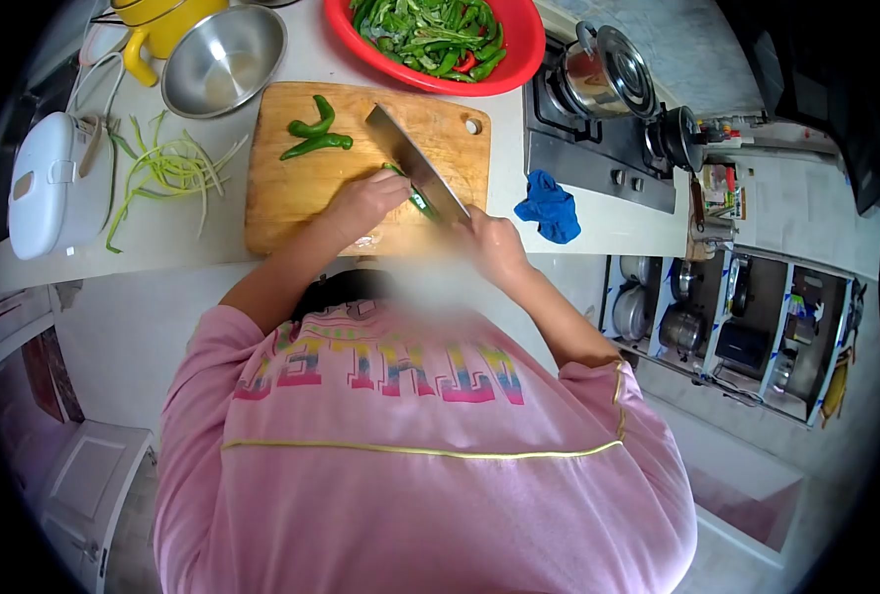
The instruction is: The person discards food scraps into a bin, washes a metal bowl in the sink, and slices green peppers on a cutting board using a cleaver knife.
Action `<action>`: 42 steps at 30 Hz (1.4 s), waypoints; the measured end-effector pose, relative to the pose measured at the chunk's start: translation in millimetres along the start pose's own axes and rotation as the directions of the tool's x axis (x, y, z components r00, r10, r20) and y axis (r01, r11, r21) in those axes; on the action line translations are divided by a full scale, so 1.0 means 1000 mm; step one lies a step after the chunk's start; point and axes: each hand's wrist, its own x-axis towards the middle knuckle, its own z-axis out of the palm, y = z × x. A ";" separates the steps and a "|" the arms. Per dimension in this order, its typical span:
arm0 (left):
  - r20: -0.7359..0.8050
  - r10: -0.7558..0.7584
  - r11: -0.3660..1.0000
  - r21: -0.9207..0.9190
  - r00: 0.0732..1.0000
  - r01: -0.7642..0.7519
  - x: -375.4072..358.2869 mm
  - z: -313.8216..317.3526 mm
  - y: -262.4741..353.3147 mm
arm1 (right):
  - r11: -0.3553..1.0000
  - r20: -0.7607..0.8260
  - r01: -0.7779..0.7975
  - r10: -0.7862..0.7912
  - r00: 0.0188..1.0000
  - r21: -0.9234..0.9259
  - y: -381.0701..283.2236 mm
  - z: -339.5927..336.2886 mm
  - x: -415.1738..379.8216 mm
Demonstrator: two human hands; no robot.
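My right hand (491, 244) is closed round the handle of a broad cleaver (415, 160), its blade slanting up and left over the wooden cutting board (440, 114). Beside the blade, my left hand (375, 203) has its fingers curled on a green pepper (421, 203), part of which shows between fingers and blade. Two whole green peppers (317, 145) lie further up the board. Behind the board stands a red basin (437, 85) filled with green peppers and a little red.
Left of the board are trimmed green strands (170, 170), a steel bowl (224, 61), a yellow pot (162, 25) and a white lidded box (49, 188). To the right lie a blue cloth (549, 207) and a gas stove (598, 163) bearing a steel pot (603, 74).
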 end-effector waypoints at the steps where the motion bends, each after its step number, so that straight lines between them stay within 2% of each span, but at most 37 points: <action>1: 0.018 -0.016 1.000 0.002 1.000 0.016 -0.001 0.001 0.001 | 0.999 0.035 0.004 -0.003 0.999 -0.033 0.000 -0.003 -0.003; 9: 0.043 -0.030 1.000 -0.002 0.999 0.031 0.001 0.001 0.000 | 0.995 0.181 0.026 -0.008 0.983 -0.098 0.004 -0.004 0.013; 12: 0.046 -0.031 1.000 -0.001 0.998 0.031 0.003 0.000 0.001 | 0.992 0.142 0.042 -0.024 0.990 -0.121 0.003 0.018 0.032; 15: 0.016 -0.006 1.000 0.006 1.000 0.006 0.003 0.001 -0.002 | 1.000 0.031 0.008 -0.008 0.999 -0.003 0.011 0.017 0.029; 16: 0.019 -0.027 0.999 -0.024 0.999 0.027 0.003 0.001 0.000 | 0.998 0.091 -0.065 0.065 0.994 -0.001 0.016 0.014 0.031; 17: 0.022 -0.024 0.999 -0.022 0.999 0.025 0.002 0.002 0.001 | 0.997 0.077 -0.075 0.075 0.994 0.007 0.015 0.012 0.027; 19: 0.022 -0.024 1.000 -0.001 0.999 0.024 0.002 0.001 -0.002 | 0.997 0.043 -0.078 0.077 0.996 0.025 0.007 0.005 0.023; 20: 0.004 -0.017 1.000 0.009 1.000 0.016 0.000 0.002 -0.003 | 0.999 0.027 -0.019 0.019 0.999 0.026 0.012 0.008 0.019; 23: 0.016 -0.044 0.999 0.023 0.999 0.044 0.000 0.001 0.001 | 0.996 0.161 -0.024 0.037 0.986 -0.082 0.003 -0.011 0.012; 26: 0.042 -0.058 0.998 0.027 0.997 0.057 0.001 0.003 -0.001 | 0.995 0.197 -0.058 0.072 0.978 -0.076 0.006 -0.009 0.010; 32: 0.069 -0.075 0.997 -0.016 0.995 0.076 0.002 0.003 -0.001 | 0.996 0.221 0.010 0.011 0.975 -0.094 -0.005 0.000 0.034; 36: 0.025 -0.025 1.000 -0.014 0.999 0.025 0.003 0.004 -0.004 | 0.992 0.132 -0.012 0.028 0.991 -0.125 -0.005 0.023 0.043; 39: 0.053 -0.072 0.997 -0.030 0.996 0.074 0.002 0.003 0.000 | 1.000 -0.006 0.012 -0.012 1.000 -0.015 0.011 0.029 0.038; 40: 0.047 -0.053 0.998 -0.014 0.997 0.054 0.002 0.003 -0.001 | 0.998 0.014 -0.030 0.029 0.999 0.055 0.011 0.019 0.033; 42: 0.062 -0.047 0.999 -0.009 0.997 0.048 0.002 0.000 -0.003 | 0.994 -0.074 -0.033 0.041 0.996 0.108 0.009 0.016 0.024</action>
